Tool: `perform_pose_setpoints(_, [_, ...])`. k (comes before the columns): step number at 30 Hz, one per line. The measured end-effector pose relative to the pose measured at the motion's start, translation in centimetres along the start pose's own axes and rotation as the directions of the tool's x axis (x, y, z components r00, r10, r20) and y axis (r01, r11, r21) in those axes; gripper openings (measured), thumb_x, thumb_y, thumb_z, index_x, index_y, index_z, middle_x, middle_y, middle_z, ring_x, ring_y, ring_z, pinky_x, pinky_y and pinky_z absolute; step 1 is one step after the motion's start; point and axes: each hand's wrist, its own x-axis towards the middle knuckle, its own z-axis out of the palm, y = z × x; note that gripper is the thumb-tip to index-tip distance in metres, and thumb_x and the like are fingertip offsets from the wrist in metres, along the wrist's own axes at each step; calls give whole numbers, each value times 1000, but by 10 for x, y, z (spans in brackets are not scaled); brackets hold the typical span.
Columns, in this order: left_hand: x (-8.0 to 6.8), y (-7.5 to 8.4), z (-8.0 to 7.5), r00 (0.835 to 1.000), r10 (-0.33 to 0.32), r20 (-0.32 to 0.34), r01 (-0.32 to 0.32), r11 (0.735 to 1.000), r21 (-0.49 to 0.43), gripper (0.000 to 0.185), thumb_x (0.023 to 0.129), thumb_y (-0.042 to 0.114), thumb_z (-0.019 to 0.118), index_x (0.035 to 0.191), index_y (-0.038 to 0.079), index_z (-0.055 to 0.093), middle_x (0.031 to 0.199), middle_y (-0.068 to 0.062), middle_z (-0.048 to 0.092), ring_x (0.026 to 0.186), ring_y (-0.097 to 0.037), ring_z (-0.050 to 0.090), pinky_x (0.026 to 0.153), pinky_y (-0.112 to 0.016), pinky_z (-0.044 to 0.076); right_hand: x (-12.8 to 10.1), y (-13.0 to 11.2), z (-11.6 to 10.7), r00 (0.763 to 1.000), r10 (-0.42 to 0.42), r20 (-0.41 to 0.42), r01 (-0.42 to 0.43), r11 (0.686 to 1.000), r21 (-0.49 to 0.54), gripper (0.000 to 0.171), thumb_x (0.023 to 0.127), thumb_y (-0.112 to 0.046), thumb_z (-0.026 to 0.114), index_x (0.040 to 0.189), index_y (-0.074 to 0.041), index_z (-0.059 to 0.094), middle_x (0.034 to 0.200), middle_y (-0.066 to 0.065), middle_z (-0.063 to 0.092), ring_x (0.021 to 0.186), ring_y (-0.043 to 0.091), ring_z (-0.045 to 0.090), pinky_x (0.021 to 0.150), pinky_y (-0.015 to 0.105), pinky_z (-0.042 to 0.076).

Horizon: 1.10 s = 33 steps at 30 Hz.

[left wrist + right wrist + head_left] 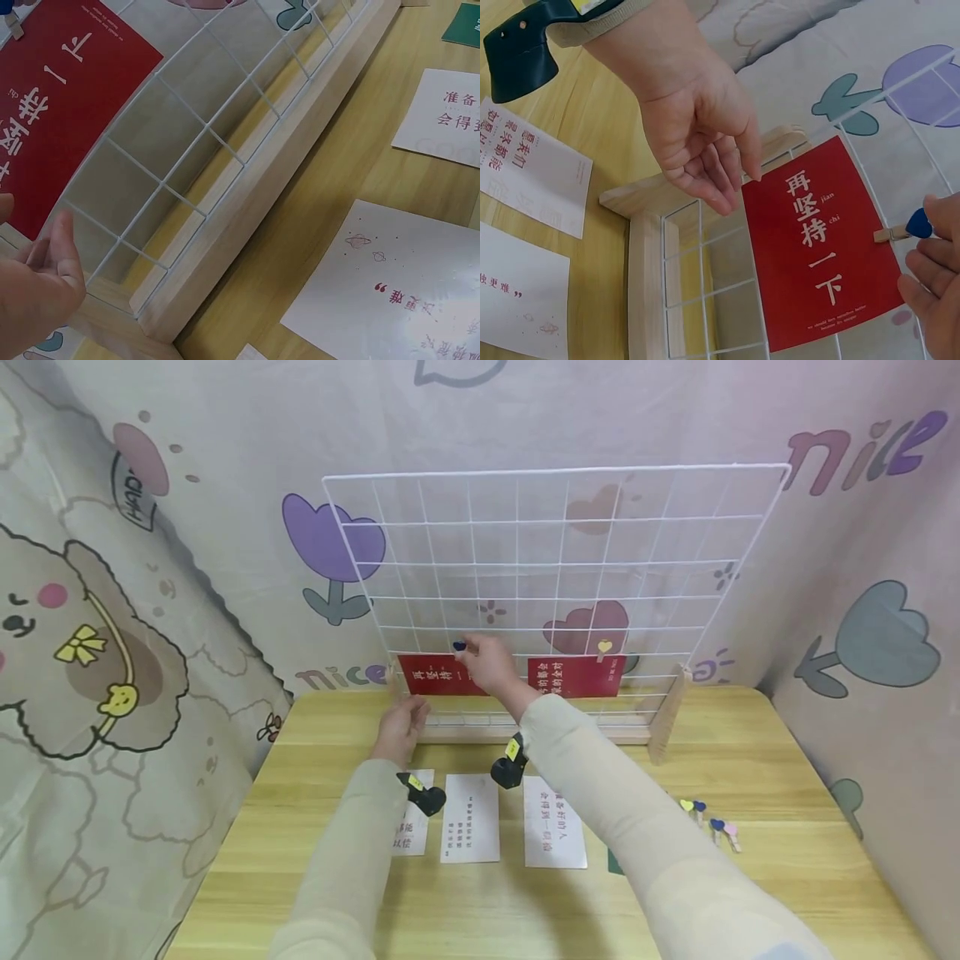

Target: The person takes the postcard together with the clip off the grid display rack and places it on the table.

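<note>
Landmark: we place everything by the white wire grid.
Red card: hangs on the grid's lower left, clipped by a blue heart peg.
Right hand: we pinch that peg.
Left hand: relaxed, fingers loose, holding nothing, beside the grid's wooden base.
</note>
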Motion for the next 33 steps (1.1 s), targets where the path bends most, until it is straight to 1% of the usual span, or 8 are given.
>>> perform_pose_setpoints(2, [0,0,0,1000,2,-1,-2,1000,-18,37,86,-2,44,121,-7,33,106,-13,37,117,-27,32,93,-25,34,2,0,1,1000,-6,-6,6,999,-40,43,88,-21,49,128,-9,40,120,9,50,83,18,54,59,21,46])
perform_pose_setpoints(5, [1,0,0,1000,-3,-10,3,1000,-16,36,87,-2,42,121,-8,33,107,-13,36,117,-27,32,93,-25,34,4,0,3,1000,-2,5,2,998,-57,43,88,-22,49,128,-8,40,120,9,49,81,16,54,62,23,47])
perform_pose_setpoints(10, [5,-2,1,999,-27,-34,25,998,-57,35,87,-2,42,121,-7,33,110,-13,36,118,-26,32,94,-25,32,7,-2,4,1000,11,18,-10,998,-56,42,89,-20,48,129,-9,39,121,9,49,50,12,42,43,21,39])
perform_pose_setpoints(16, [13,-3,4,996,-63,-57,54,987,-150,23,88,1,44,110,1,40,109,-10,39,119,-23,33,95,-25,31,9,-3,4,1000,6,-8,-7,989,-146,36,91,-20,43,125,-10,45,109,5,57,62,12,48,51,21,41])
perform_pose_setpoints(18, [14,-3,5,996,-66,-58,56,985,-165,23,88,3,43,111,2,40,108,-10,39,118,-22,33,96,-25,30,9,-4,4,1000,0,-13,-2,985,-170,35,92,-21,41,124,-10,46,107,4,57,64,13,50,53,22,41])
perform_pose_setpoints(24, [15,-6,2,995,-58,-75,46,987,-152,38,90,7,40,127,1,32,111,-9,38,116,-21,36,93,-22,33,9,-3,6,1000,10,-23,-13,991,-133,33,91,-19,42,122,-11,49,98,1,61,56,11,47,45,20,38])
perform_pose_setpoints(30, [13,-9,-1,996,-10,-90,0,994,-114,38,92,9,37,128,0,30,110,-12,40,112,-21,40,90,-22,36,9,1,7,998,6,-65,-12,996,-91,30,90,-21,47,118,-13,53,98,0,60,45,10,38,39,20,32])
perform_pose_setpoints(33, [11,-10,-3,995,21,-98,-31,994,-106,38,92,11,37,127,0,29,105,-10,41,108,-20,43,91,-23,35,9,3,9,996,-11,-84,4,997,-81,29,89,-20,48,116,-12,55,96,0,61,47,10,39,40,20,34])
